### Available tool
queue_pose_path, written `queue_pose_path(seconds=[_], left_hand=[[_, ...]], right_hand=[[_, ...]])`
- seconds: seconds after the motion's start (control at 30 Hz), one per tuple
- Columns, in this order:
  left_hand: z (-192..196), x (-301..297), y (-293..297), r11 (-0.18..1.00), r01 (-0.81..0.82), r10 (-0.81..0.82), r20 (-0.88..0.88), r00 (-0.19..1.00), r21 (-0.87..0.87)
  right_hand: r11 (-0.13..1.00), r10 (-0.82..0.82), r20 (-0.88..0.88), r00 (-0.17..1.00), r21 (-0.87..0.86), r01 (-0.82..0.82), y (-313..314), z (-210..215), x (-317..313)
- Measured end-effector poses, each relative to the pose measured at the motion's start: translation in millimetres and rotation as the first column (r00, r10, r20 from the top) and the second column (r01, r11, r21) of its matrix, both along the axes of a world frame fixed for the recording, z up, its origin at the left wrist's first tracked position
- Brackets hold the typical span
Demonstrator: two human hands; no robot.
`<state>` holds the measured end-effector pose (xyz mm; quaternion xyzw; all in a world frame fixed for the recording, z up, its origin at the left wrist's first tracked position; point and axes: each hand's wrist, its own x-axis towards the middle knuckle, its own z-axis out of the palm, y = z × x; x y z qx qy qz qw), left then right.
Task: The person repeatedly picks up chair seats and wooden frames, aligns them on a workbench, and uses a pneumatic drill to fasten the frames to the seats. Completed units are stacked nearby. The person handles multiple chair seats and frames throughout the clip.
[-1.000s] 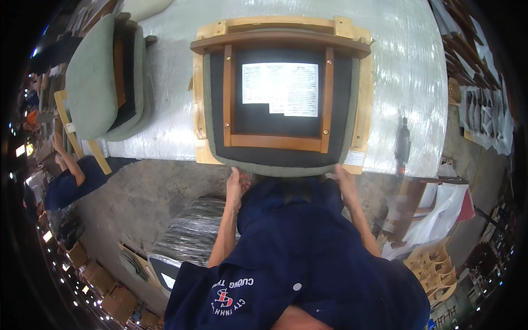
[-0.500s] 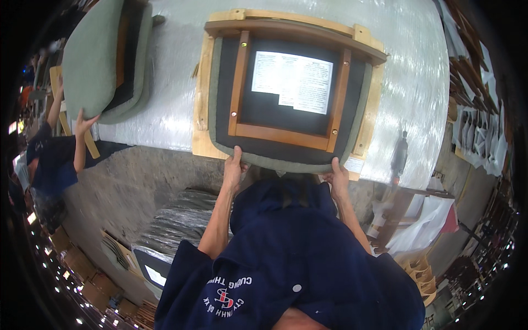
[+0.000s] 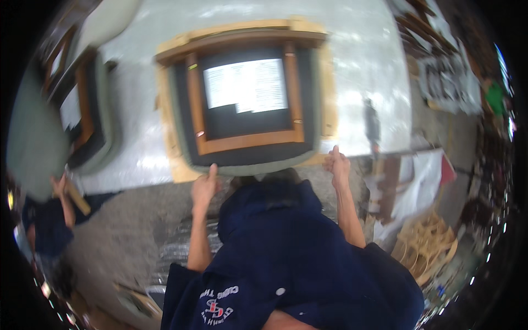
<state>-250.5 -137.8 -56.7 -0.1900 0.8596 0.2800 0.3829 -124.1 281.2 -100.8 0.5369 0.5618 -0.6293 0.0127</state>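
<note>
An upholstered chair seat (image 3: 250, 166) lies with its dark underside up, its edge grey-green. A brown wooden frame (image 3: 250, 142) sits on that underside around white printed sheets (image 3: 247, 85). Beneath the seat is a pale wooden board (image 3: 330, 110). My left hand (image 3: 203, 193) is closed at the seat's near left edge, thumb on top and fingers partly hidden below. My right hand (image 3: 338, 169) is just off the near right corner, by the board's edge, its fingers curled and nothing visible in them.
The table (image 3: 143, 110) is covered in shiny plastic. A dark hand tool (image 3: 372, 124) lies to the right, blurred. At left, a co-worker's hand (image 3: 59, 187) touches a grey-green cushion (image 3: 36, 137) beside another upturned seat (image 3: 104, 110). Pale curved wooden parts (image 3: 426, 242) stand at lower right.
The view has shifted, so the seat appears farther left. My right hand has come off the seat's edge and moved right; my left stays at it. The co-worker's cushion has moved off the other seat.
</note>
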Motion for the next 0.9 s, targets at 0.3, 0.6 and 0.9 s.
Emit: queue_pose_path(seconds=[0.3, 0.6, 0.9], left_hand=[[49.0, -39.0, 86.7, 0.761, 0.595, -0.531, -0.776, 0.342, -0.258], [-6.2, -78.8, 93.6, 0.574, 0.736, -0.669, -0.723, 0.170, -0.359], [8.8, -73.2, 105.8, 0.639, 0.695, -0.665, -0.690, 0.286, -0.329]], right_hand=[[0.137, -0.991, -0.032, 0.133, -0.250, 0.958, 191.7, -82.4, 57.1], [0.515, -0.414, -0.714, 0.564, 0.328, 0.792, 235.8, 56.5, -24.0], [0.742, 0.217, -0.663, 0.717, 0.589, 0.320, 169.8, 61.1, -162.1]])
